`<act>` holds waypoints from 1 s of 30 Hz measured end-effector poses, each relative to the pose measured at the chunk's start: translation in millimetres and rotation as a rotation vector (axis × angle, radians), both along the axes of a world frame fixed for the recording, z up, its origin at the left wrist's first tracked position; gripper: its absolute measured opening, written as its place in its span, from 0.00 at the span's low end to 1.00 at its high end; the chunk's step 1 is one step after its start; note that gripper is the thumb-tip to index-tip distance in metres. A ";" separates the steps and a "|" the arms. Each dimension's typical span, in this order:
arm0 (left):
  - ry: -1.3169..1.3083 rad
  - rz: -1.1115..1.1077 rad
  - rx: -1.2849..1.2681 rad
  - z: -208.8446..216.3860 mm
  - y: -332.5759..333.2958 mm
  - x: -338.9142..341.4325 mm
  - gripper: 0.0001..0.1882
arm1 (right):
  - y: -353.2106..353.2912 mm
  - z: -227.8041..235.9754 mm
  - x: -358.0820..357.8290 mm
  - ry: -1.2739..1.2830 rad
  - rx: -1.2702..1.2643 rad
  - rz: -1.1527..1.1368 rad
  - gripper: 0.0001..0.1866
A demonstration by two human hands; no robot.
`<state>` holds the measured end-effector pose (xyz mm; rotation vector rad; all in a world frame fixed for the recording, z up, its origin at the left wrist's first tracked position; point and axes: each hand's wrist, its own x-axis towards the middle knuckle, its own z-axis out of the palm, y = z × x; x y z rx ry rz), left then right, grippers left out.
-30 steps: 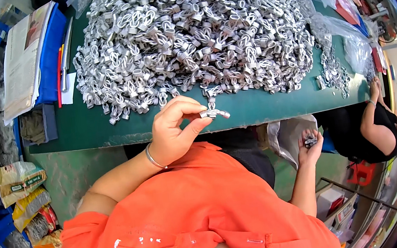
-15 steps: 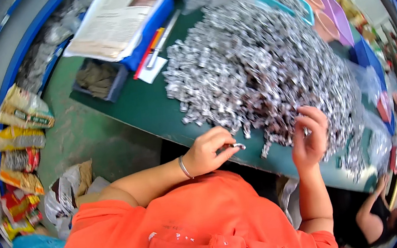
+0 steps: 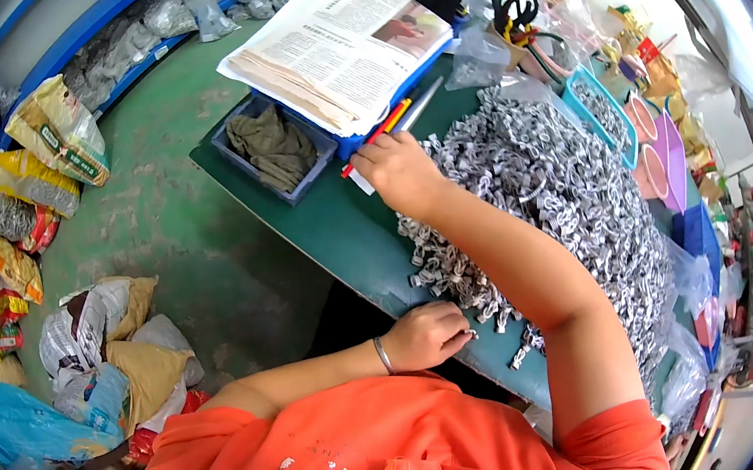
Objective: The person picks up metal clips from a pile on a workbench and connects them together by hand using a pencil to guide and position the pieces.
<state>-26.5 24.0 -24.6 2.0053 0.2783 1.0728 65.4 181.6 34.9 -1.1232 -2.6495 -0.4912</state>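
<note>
Currently, in the head view, a large heap [image 3: 569,181] of silver metal pieces covers much of the green table [image 3: 366,260], with the right forearm crossing its left part. At the heap's upper left edge, the right hand [image 3: 397,170] is over a red pen [image 3: 350,171], fingers bent and close together; whether they grip it, I cannot tell. Just beside the heap's near left edge, the left hand [image 3: 426,335] has thumb and fingers pinched on a small silver piece [image 3: 473,334], of which only the tip shows. Left of the heap, past the pen, a grey-blue bin [image 3: 318,170] holds a crumpled olive cloth [image 3: 272,149], and beside it a blue tray [image 3: 350,146] bears a stack of printed papers [image 3: 343,49]. Just by the heap's far right edge, a turquoise basket [image 3: 592,127] contains more silver pieces; next to it stands a purple basket [image 3: 671,153], its contents hard to make out. On the floor, well left of the heap, are plump printed sacks [image 3: 57,134].
</note>
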 end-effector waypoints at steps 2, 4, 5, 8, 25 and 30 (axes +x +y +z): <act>-0.031 -0.005 -0.007 -2.6 0.2 0.7 0.06 | 7.4 -9.0 -6.2 -0.107 -0.048 -0.016 0.10; -0.019 0.000 -0.026 -5.6 -0.5 -0.5 0.06 | 7.5 -8.1 -12.4 -0.138 -0.045 -0.011 0.08; -0.024 -0.007 -0.024 -6.1 -0.3 -0.4 0.06 | 6.4 -5.7 -13.1 -0.129 -0.062 -0.005 0.06; -0.034 -0.025 -0.021 -6.1 -2.7 0.5 0.06 | 3.9 -7.4 -9.3 -0.140 -0.083 0.039 0.04; 0.034 0.031 0.038 -9.7 1.7 3.2 0.05 | -252.7 67.2 76.9 0.972 0.077 -0.437 0.21; 0.046 0.076 0.065 -8.6 -4.4 8.0 0.06 | -297.2 16.3 68.8 1.127 0.042 -0.623 0.15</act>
